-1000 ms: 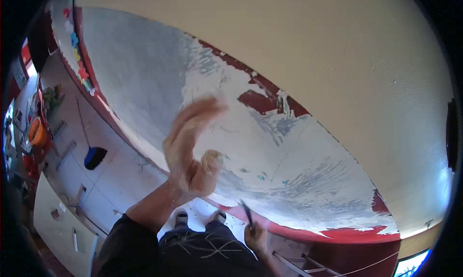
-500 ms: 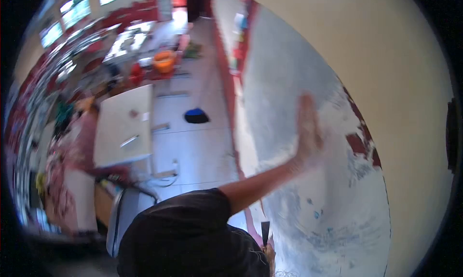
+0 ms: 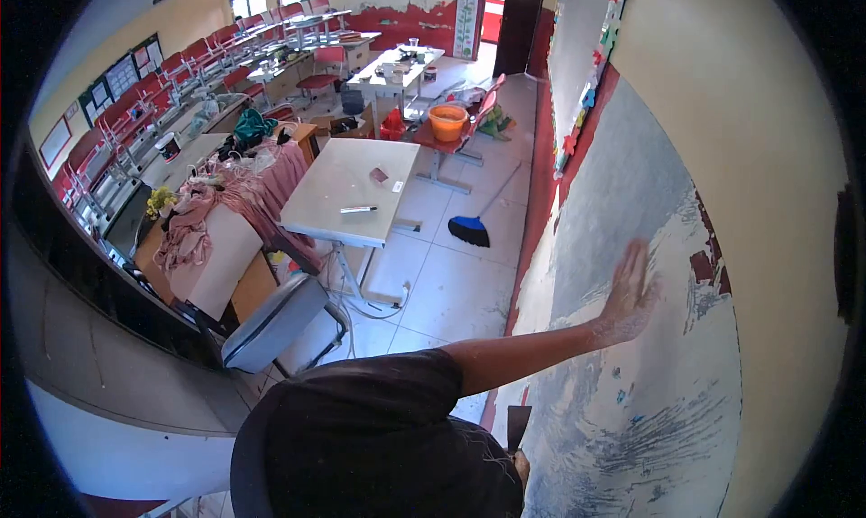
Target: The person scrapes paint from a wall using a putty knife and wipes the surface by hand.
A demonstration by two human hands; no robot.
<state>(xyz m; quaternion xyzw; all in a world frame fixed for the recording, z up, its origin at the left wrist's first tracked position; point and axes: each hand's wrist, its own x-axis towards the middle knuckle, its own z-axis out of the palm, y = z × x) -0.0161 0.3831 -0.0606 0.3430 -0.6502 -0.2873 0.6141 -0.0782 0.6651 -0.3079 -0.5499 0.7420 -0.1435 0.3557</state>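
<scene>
My left hand (image 3: 629,293) is stretched out flat against the patchy wall (image 3: 577,419), with its fingers extended and pale dust on the skin near the wrist. It holds nothing. Low down, close to my body and the wall, my right hand (image 3: 521,465) is closed on a scraper (image 3: 518,425) whose dark, wide blade points up; most of that hand is hidden behind my black shirt. The wall is smeared grey and white, with a bare dark red patch (image 3: 702,266) near my left fingers.
A broom (image 3: 469,230) lies on the tiled floor beside the wall. A small table (image 3: 347,180) carries a marker-like stick. Behind it, an orange basin (image 3: 447,121) sits on a red chair. A grey chair (image 3: 275,324) and cloth-covered furniture (image 3: 216,247) stand to the left.
My view has swung left, so the room sits further right and looks sharper. My left hand is still raised at the wall, and the right still holds the scraper.
</scene>
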